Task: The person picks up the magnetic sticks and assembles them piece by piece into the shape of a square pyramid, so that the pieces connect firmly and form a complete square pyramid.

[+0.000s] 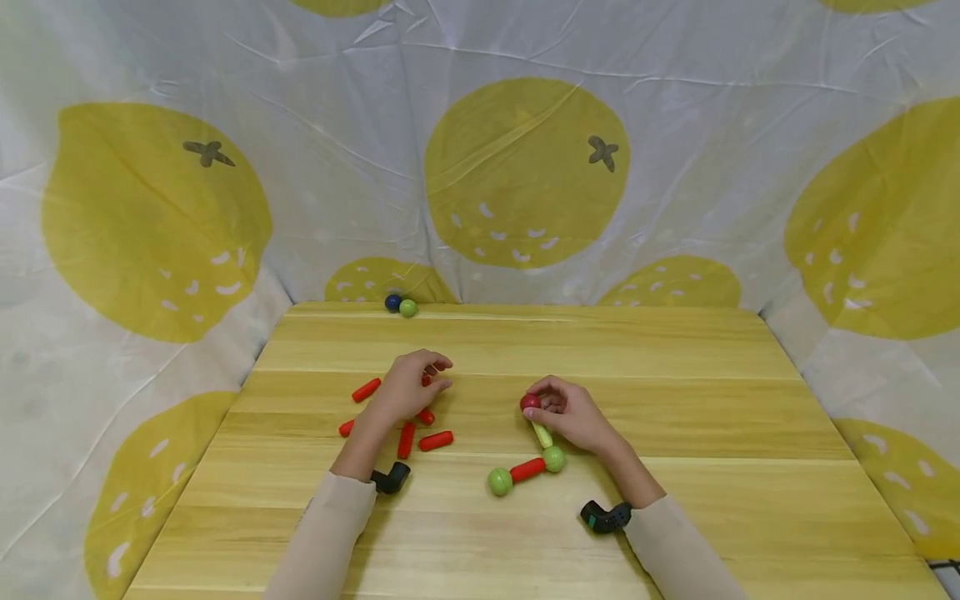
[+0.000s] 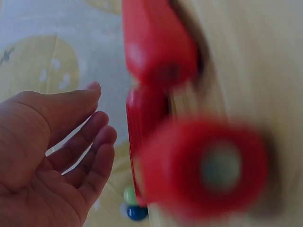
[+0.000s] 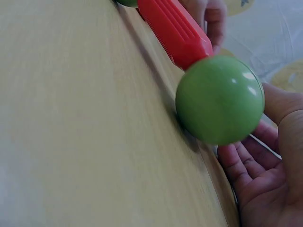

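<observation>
One yellow rod, long axis forward-left toward the red ball

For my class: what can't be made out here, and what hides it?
Head: one red rod, partly behind the left forearm.
Left wrist: nearest red rod, its end blurred.
Right wrist: far green ball, cut by the top edge; yellow rod, hidden behind the near green ball.

Table: yellowish streaky wood, most of the lower half
Loose red rods: kinda scattered left of center, a few partly hidden
Blue ball + green ball: side by side, far edge, left of middle
Red bar: stuck between two green knobs, lower middle
</observation>
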